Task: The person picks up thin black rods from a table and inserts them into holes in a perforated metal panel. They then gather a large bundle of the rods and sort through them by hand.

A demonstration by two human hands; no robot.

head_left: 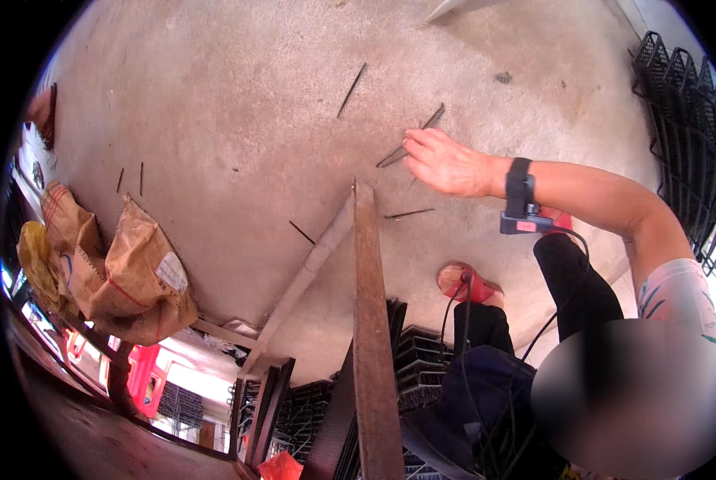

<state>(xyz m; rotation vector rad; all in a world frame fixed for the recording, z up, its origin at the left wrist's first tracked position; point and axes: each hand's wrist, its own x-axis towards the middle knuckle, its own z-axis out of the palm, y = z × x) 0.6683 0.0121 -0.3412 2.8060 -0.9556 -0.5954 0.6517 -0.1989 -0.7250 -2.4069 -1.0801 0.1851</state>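
We are seeing one hand (446,164) reaching out over the concrete floor (214,104), arm coming in from the right with a black wristband (519,188) and a small grey clip-on device with a pink label below it. Which hand it is, we cannot tell for sure; we are taking it as the right. Fingers are curling together on thin dark sticks (410,144) lying on the floor, fingertips touching them.

More loose sticks are lying about: one long one (351,90) farther out, one (410,214) just near of the hand, a short one (301,232) to its left, two small ones (130,179) far left.

A rusty metal bar (374,336) is running from the near edge up toward the hand, a pale beam (306,276) slanting beside it.

At left, brown paper sacks (138,276) with a white rectangular label (171,272) are sagging beside a yellow bag (36,260). Black plastic crates (690,120) are stacked at far right. A red sandal (466,284) is showing near the dark trousers.
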